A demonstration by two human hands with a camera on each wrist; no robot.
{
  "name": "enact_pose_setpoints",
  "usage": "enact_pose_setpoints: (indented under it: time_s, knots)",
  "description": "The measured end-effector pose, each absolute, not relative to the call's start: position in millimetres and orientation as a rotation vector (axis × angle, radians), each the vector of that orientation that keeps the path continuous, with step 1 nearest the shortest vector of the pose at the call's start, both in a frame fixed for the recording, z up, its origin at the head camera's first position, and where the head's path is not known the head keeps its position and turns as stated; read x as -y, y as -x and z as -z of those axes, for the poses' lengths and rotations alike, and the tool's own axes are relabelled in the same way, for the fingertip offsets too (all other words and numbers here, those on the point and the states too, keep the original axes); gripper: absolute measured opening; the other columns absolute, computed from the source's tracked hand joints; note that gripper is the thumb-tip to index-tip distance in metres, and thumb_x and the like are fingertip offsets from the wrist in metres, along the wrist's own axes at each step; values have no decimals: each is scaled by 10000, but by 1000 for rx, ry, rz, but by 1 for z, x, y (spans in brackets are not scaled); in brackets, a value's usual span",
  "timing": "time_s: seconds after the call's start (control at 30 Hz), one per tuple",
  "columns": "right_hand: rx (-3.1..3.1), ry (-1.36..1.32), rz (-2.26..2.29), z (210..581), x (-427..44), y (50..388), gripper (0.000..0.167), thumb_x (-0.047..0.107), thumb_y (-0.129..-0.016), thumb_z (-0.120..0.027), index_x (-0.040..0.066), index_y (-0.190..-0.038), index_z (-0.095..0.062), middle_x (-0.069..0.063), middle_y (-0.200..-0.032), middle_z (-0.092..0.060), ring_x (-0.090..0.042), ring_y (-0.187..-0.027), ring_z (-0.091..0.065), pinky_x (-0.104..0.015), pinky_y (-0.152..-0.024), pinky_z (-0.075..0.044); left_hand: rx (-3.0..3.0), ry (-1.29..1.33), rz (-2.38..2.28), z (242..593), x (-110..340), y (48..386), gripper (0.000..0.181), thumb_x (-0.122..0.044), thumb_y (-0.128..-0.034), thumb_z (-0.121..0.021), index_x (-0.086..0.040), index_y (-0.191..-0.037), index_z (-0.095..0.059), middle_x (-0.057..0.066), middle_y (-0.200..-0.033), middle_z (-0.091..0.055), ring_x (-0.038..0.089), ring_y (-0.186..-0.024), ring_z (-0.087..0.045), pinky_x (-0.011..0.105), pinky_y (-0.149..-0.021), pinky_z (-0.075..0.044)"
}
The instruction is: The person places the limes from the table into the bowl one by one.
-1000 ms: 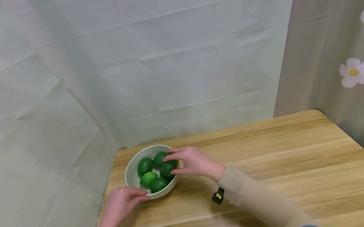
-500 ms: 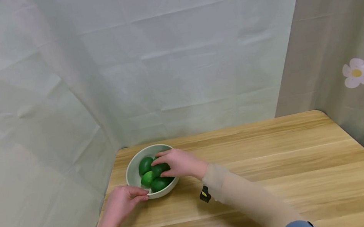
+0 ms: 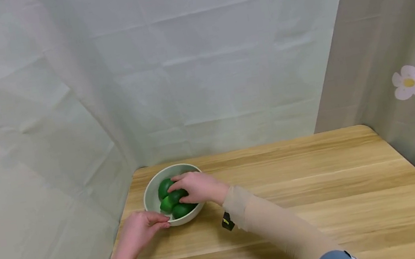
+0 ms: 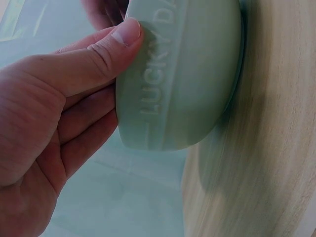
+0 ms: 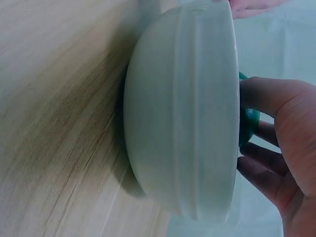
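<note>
A pale green bowl [image 3: 150,189] stands at the table's left back corner in the head view. My left hand [image 3: 139,233] pinches its near-left rim between thumb and fingers; the left wrist view shows raised lettering on the bowl wall [image 4: 197,84]. Reaching over the right rim, my right hand [image 3: 201,187] holds a dark green oval fruit [image 3: 177,196] inside the bowl, thumb on one side and fingers on the other. Beside it lie a brighter green lime [image 3: 166,205] and dark green fruits at the back [image 3: 164,187] and front [image 3: 181,210]. My right hand hides part of the contents.
The wooden table [image 3: 298,178] extends to the right of the bowl. A pale cloth [image 3: 216,79] hangs behind the table and along its left side. At the right hangs a curtain with printed flowers [image 3: 412,81]. Each wrist carries a small black camera mount [image 3: 227,221].
My right hand has moved left, deeper over the bowl, and the dark green fruit has shifted left with it, against the lime. My left hand stays on the rim.
</note>
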State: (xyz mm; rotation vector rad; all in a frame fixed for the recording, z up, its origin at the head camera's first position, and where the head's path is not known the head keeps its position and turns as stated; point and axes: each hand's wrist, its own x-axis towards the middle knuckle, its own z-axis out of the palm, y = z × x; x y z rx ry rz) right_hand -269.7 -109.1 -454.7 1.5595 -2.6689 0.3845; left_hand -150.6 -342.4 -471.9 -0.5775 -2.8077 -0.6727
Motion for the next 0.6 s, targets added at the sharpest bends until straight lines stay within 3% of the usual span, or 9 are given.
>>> enact_pose_setpoints:
  time_s: [0.2, 0.37, 0.43, 0.5, 0.6]
  knots:
    - [2654, -1539, -385, 457, 99, 269, 435, 323, -986, -818, 257, -1404, -720, -89, -1573, -566, -194, -1398, -574, -288, -1140, -462, 2785, 611, 643, 474, 340, 155, 75, -227, -838, -924, -274, -864, -872, -190, -840, -780, 41, -795, -733, 338, -706, -608]
    - [2606, -1546, -518, 455, 77, 261, 411, 277, -997, -806, 195, -1392, -726, -124, -1571, -562, -232, -1420, -558, -316, -1158, -453, 2778, 594, 652, 474, 345, 155, 93, -233, -839, -927, -229, -917, -877, -152, -879, -793, 76, -831, -744, 365, -744, -614]
    - [2563, -1553, -600, 454, 60, 254, 384, 244, -1000, -802, 153, -1367, -737, -153, -1552, -573, -269, -1408, -573, -349, -1160, -459, 2759, 573, 723, 473, 349, 150, 180, -221, -837, -932, -183, -1003, -874, -108, -952, -809, 116, -896, -756, 330, -788, -610]
    - [2514, -1546, -656, 456, 37, 247, 368, 232, -1003, -795, 127, -1351, -743, -178, -1538, -581, -298, -1398, -582, -383, -1159, -467, 2699, 543, 797, 471, 355, 144, 324, -200, -826, -941, -140, -1131, -851, -33, -1077, -815, 157, -1008, -755, 222, -867, -574]
    - [2491, -1483, -699, 457, -8, 233, 362, 230, -1005, -791, 123, -1347, -744, -181, -1529, -588, -321, -1403, -576, -440, -1146, -483, 2563, 515, 900, 471, 370, 131, 617, -106, -817, -936, -105, -1395, -722, 112, -1329, -738, 92, -1259, -642, 107, -1027, -437]
